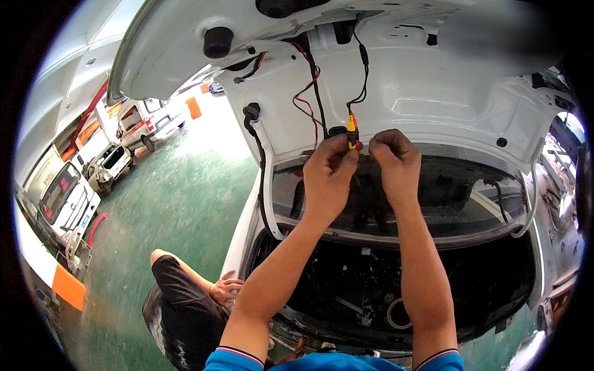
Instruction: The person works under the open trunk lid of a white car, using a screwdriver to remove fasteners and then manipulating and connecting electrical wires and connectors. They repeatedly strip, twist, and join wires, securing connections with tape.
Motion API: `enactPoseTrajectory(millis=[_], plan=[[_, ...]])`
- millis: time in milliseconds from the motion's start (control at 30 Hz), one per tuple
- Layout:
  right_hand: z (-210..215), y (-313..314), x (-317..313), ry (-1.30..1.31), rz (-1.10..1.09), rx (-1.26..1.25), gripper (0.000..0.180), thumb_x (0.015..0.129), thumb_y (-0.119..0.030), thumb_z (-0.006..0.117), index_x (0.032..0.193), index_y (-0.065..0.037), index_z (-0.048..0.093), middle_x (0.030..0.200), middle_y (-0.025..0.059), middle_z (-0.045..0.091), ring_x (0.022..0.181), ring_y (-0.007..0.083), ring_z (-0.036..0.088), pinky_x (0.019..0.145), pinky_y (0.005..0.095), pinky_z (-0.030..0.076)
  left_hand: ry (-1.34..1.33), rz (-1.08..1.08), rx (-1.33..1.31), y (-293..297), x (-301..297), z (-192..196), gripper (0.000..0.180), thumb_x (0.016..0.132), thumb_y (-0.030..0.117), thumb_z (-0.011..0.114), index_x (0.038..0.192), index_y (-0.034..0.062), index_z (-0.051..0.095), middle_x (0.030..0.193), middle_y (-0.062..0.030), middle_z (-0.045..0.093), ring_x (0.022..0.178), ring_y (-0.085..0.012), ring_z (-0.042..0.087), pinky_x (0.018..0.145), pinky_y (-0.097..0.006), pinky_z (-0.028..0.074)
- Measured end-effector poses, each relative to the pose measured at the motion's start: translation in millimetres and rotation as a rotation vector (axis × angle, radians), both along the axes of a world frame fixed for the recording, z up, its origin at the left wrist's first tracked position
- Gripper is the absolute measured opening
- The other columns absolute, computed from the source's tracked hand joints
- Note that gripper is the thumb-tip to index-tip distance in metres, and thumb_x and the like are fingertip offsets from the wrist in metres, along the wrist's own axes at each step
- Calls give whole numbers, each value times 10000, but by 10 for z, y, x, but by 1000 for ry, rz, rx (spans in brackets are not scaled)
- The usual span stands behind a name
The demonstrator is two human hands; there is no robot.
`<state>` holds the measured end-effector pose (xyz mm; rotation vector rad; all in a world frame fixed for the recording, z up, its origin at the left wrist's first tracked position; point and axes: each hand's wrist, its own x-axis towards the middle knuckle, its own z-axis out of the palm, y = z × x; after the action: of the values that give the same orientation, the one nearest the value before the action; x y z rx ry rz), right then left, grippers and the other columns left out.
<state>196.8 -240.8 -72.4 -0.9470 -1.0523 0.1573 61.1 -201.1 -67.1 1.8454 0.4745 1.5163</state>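
Both my arms reach up beneath the raised white trunk lid (pixel 433 99). A yellow and red cable plug (pixel 352 127) hangs on a thin black cable (pixel 365 71) from the lid. My left hand (pixel 328 176) is closed, its thumb and forefinger pinched at the plug's lower end. Close beside it on the right, my right hand (pixel 399 164) is also closed, fingers curled and thumb pressed in. What it holds, if anything, is hidden. A loose red and black wire (pixel 307 102) dangles from the lid to the left of the plug.
The dark rear window (pixel 433 185) and open trunk (pixel 458 290) lie below my hands. At lower left another person (pixel 185 309) crouches, a hand on the car's edge. Parked vehicles (pixel 65 198) and an orange-white barrier (pixel 68 287) stand across the green floor (pixel 154 204).
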Motion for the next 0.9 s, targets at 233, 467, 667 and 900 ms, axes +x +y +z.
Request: enactPoseTrajectory(millis=[233,467,667,900], plan=[[375,-85,-69,220,428,-188,345,938,-230,670,1166,28,682,1009,99,700,921,180,643,825,310,518,-77,-355,-331,107,-100,11,312,953,124,620,1198,-69,613,948,-84,697,769,-146,675,666,-257,503],[419,67,78,38,439,-227,365,852,-154,744,1140,59,678,992,114,706,928,193,652,883,313,497,151,-233,-296,118,-222,191,327,929,169,687,1149,-71,650,832,-52,683,684,-116,625,589,-243,452],[451,83,95,27,463,-216,321,812,-113,771,1070,58,687,957,110,703,874,181,651,815,298,515,122,-202,-286,222,-208,193,263,889,141,738,1044,-66,690,791,-40,677,664,-80,582,562,-227,430],[440,88,89,-3,397,-232,306,824,-103,766,1071,58,682,942,112,699,829,170,651,768,291,521,138,-7,-145,118,-132,178,215,886,129,738,1030,-26,698,818,-46,688,676,-78,577,578,-233,444]])
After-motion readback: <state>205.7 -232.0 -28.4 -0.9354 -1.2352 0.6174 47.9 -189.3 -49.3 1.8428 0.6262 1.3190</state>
